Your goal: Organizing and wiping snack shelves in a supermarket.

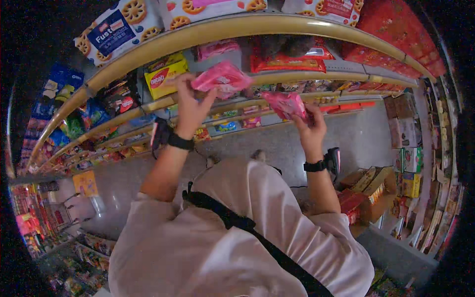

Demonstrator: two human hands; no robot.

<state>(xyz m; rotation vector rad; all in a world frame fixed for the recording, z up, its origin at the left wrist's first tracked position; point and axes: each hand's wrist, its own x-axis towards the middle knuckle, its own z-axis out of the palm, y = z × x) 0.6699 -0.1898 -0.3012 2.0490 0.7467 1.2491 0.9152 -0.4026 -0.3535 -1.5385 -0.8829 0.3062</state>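
Note:
Pinched in my left hand [192, 105] is a pink snack packet [223, 79], held by its left end in front of a shelf. My right hand [310, 126] grips another pink snack packet [286, 105] by its right end, a little lower and farther right. The two packets are apart from each other. Just left of my left hand stand yellow packages [165, 76] with red labels. Behind the held packets lies one more pink packet [217, 49] on the shelf, beside red packets [289, 64]. The fingertips are partly hidden behind the packets.
White biscuit bags [118, 30] line the upper shelf, whose tan edge [222, 25] curves above my hands. Lower shelves hold colourful packets [227, 126]. An open carton [373, 193] stands on the floor at right, near stacked boxes [410, 159]. A cart [62, 214] is at far left.

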